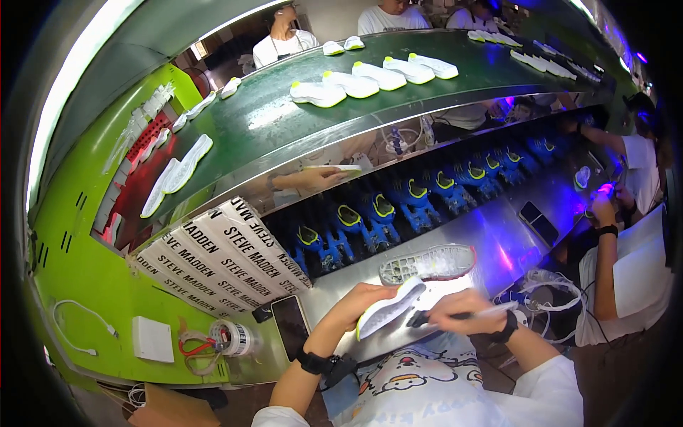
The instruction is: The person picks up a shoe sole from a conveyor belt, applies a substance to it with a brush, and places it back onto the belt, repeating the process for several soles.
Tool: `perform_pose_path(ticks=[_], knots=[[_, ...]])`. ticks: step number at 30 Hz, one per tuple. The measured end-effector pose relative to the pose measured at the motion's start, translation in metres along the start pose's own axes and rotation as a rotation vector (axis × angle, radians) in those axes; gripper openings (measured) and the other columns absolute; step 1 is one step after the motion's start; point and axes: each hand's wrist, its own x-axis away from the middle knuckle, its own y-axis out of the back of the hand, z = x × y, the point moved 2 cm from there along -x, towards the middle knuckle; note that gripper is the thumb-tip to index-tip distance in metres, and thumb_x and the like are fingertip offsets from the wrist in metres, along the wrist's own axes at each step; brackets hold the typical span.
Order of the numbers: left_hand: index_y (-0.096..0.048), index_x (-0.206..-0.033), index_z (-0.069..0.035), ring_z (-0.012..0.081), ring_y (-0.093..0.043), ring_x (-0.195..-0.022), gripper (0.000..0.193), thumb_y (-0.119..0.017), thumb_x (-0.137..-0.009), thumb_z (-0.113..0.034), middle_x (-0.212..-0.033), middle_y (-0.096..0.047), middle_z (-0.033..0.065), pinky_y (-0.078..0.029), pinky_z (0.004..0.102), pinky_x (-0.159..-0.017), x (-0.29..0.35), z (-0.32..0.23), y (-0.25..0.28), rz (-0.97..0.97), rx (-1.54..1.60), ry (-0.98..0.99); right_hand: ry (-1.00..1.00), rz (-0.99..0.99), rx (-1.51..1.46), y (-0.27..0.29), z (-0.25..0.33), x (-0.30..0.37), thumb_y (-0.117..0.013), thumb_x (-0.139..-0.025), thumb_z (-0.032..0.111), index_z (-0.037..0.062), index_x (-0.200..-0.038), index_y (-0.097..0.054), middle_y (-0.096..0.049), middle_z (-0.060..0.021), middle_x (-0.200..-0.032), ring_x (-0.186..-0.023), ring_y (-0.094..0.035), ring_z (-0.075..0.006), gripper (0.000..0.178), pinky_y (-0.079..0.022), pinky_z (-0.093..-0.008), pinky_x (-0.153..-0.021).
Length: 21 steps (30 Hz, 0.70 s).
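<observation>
My left hand [361, 302] grips a white shoe sole [393, 307] with a lime edge, tilted above the steel bench in front of me. Close to its right side, my right hand [459, 313] is closed around a brush [418, 319] with a dark head and a pale handle. The dark head sits just beside the sole; whether it touches cannot be made out. Just beyond both hands, another sole [427, 263] lies on the bench, its pale lattice side up and reddish at one end.
A green belt [270, 128] carries several white soles. Below it, blue shoe uppers [380, 213] with lime collars stand in a row. At left are a tape-covered box [220, 260], a phone [289, 324] and a tape roll [233, 337]. A co-worker's hands [605, 206] work at right, near cables [551, 288].
</observation>
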Motion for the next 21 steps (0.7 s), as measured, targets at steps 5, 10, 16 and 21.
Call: perform_pose_path(ticks=[5,10,16,21], knots=[[-0.050,-0.121,0.008,0.0261,-0.066,-0.084,0.044,-0.053,-0.089,-0.021,-0.107,-0.062,0.0190,-0.054,0.0325,-0.075,0.031,-0.028,-0.012,0.058,0.260,-0.256,0.064,-0.355,-0.113,0.001,0.057,-0.023,-0.054,-0.087,0.005,-0.0029,-0.087,-0.067,-0.069,-0.0126,-0.086,-0.079,-0.066,-0.0219,0.015,-0.051,-0.0301,-0.074],[-0.041,-0.125,0.013,0.0327,-0.059,-0.103,0.044,-0.044,-0.092,-0.017,-0.116,-0.055,0.0269,-0.050,0.0364,-0.090,0.055,-0.158,0.025,0.633,0.734,-0.543,0.105,-0.799,-0.591,0.015,0.056,-0.005,-0.045,-0.093,0.020,-0.0057,-0.077,-0.060,-0.062,-0.0243,-0.091,-0.062,-0.062,-0.0271,0.034,-0.052,-0.0341,-0.058],[-0.050,-0.116,0.010,0.0304,-0.062,-0.099,0.035,-0.051,-0.091,-0.014,-0.115,-0.057,0.0256,-0.053,0.0328,-0.079,0.042,-0.249,0.023,-0.082,0.245,-0.794,-0.054,-0.868,-0.725,0.000,0.033,-0.016,-0.054,-0.080,-0.005,-0.0012,-0.096,-0.057,-0.058,-0.0179,-0.107,-0.074,-0.060,-0.0203,0.017,-0.051,-0.0307,-0.063],[-0.065,-0.095,0.004,0.0360,-0.062,-0.095,0.049,-0.057,-0.081,-0.042,-0.101,-0.064,0.0247,-0.049,0.0415,-0.080,-0.027,-0.337,0.060,-1.176,-1.166,-0.530,-0.144,-0.907,-0.844,-0.012,0.032,-0.009,-0.057,-0.072,-0.010,0.0004,-0.098,-0.056,-0.059,-0.0163,-0.106,-0.076,-0.061,-0.0199,0.028,-0.051,-0.0299,-0.064]])
